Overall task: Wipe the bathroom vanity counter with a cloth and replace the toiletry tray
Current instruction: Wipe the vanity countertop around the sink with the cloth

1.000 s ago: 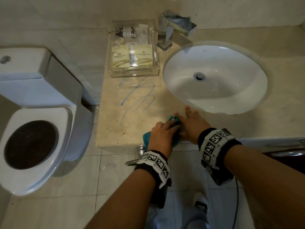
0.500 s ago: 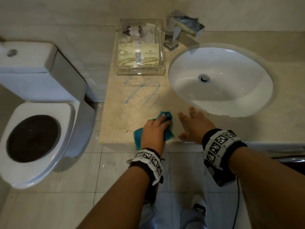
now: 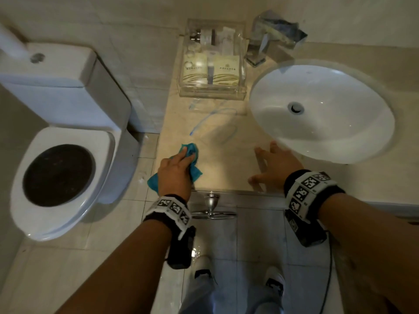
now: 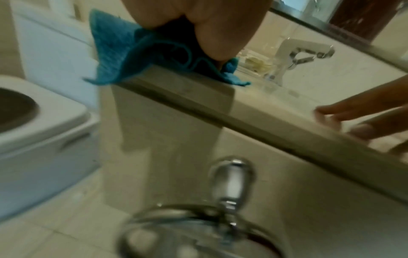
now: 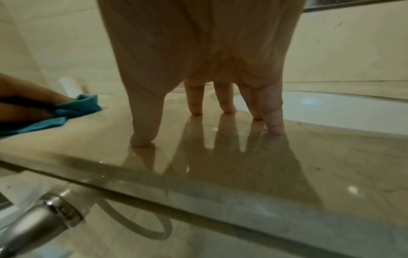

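A teal cloth lies bunched at the front left corner of the beige vanity counter, one corner hanging over the edge. My left hand grips it and presses it down; the left wrist view shows the cloth crumpled under my palm. My right hand rests on the counter in front of the sink, fingers spread and straight, fingertips touching the glossy stone. Blue scribble marks remain between the cloth and the clear toiletry tray, which stands at the back by the wall with packets and small bottles inside.
A white oval sink fills the counter's right part, with a chrome faucet behind it. A toilet with its seat down stands close to the left. A chrome towel ring juts from the counter's front below my hands.
My left hand has slid the cloth leftward to the counter's front left corner, away from my right hand. The lower strokes of the blue scribble look fainter. My right hand stayed put.
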The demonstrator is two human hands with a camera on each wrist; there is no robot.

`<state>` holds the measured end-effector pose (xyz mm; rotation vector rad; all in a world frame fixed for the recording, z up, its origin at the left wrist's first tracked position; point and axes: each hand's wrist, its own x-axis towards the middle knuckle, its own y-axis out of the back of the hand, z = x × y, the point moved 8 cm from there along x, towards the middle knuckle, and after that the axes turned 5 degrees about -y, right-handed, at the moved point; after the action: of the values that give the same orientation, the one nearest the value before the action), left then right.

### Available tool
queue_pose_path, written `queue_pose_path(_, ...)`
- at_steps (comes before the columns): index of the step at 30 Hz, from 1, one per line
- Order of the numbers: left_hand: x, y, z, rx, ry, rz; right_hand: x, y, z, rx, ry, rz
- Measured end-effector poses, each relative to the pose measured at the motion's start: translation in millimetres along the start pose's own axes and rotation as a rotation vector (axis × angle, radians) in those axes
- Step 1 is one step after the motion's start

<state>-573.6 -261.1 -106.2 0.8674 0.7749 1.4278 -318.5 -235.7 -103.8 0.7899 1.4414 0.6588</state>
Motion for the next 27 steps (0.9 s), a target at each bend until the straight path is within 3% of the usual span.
queue_pose_path(5, -6.8, -31.8, 65.5, -0.034, -0.144, -0.084, 6.3, -2.6, -0.8, -0.02, -0.023, -0.03)
queue_pose_path(8, -3.3, -26.2, 55.0, -0.036, -0.229, -0.121, 6.4, -3.2, -0.8, -0.038, -0.027, -0.051)
queue_pose_path(12, 16.7, -1.7, -9.8, 0.051, -0.042, -0.109, 11.9, -7.6, 0.3, -0.028, -0.019, -0.059)
queue_pose_path(16, 12.3, -1.1, 4.8, 0.038, 0.07, -0.059, 17.9, -10.4, 0.7, -0.012, -0.018, -0.064)
queue_pose_path(23, -14.9, -44.3, 82.7, -0.087, -0.179, -0.187, 17.5, -7.2, -0.6, -0.027, -0.027, -0.063)
queue_pose_path(27, 14.4, -34.3, 37.7, -0.062, -0.205, -0.212, 16.9, -7.5, -0.3, -0.004, -0.011, -0.069)
